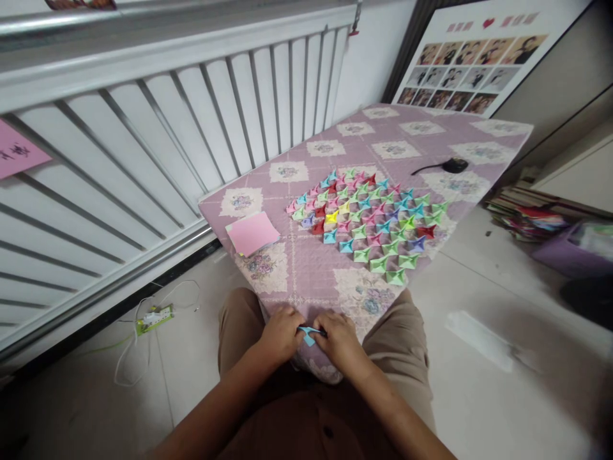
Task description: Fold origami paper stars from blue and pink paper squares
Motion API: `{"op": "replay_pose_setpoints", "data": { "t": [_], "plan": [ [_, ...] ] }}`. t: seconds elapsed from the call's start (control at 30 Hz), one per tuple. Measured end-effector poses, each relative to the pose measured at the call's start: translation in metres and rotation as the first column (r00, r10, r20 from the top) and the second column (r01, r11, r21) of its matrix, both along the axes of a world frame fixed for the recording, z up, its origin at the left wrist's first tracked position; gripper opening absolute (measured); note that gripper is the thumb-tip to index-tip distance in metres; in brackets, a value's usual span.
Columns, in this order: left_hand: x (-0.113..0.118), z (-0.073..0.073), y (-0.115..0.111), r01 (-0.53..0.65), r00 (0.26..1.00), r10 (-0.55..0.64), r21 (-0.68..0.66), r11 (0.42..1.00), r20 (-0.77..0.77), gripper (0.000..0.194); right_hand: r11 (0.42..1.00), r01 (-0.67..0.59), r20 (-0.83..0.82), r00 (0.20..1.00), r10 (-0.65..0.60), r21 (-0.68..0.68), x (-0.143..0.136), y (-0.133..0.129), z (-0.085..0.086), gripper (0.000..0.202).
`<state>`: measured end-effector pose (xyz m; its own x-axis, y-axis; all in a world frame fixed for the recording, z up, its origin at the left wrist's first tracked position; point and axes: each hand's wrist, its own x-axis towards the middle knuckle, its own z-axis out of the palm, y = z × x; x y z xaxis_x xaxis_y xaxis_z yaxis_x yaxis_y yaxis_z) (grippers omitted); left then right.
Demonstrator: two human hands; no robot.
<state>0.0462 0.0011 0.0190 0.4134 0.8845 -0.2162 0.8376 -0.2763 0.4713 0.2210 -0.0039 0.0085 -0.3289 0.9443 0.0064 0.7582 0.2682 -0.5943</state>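
While both hands meet over the near end of the cloth-covered table [306, 268], a small blue paper piece [309, 336] sits between them, partly folded, its middle showing and its ends hidden by fingers. The left hand [284, 329] pinches it at nine o'clock, thumb and fingers drawn close on its edge; the right hand [337, 333] pinches it at three o'clock in the same narrow way. Whether the paper touches the cloth beneath, I cannot tell. From the hands, a pile of pink paper sheets [253, 234] lies at eleven o'clock, near the table's edge. At one o'clock, folded paper pieces [364, 220] spread in slanting rows, mostly green, blue and pink, with some red and purple and a bright yellow one. Beyond them, between one and two o'clock, lies a black corded object [454, 165]. A photo board [443, 92] leans past the table's far end at one o'clock, and a white radiator [167, 134] runs alongside toward ten and eleven o'clock.
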Motion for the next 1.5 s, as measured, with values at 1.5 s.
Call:
{"op": "replay_pose_setpoints", "data": {
  "t": [1.5],
  "plan": [
    [0.017,-0.003,-0.003,-0.228,0.967,0.233,0.066,0.971,-0.098,0.016,0.988,0.046,0.157,0.985,-0.069,0.144,0.028,0.005,-0.012,0.017]
  ]
}}
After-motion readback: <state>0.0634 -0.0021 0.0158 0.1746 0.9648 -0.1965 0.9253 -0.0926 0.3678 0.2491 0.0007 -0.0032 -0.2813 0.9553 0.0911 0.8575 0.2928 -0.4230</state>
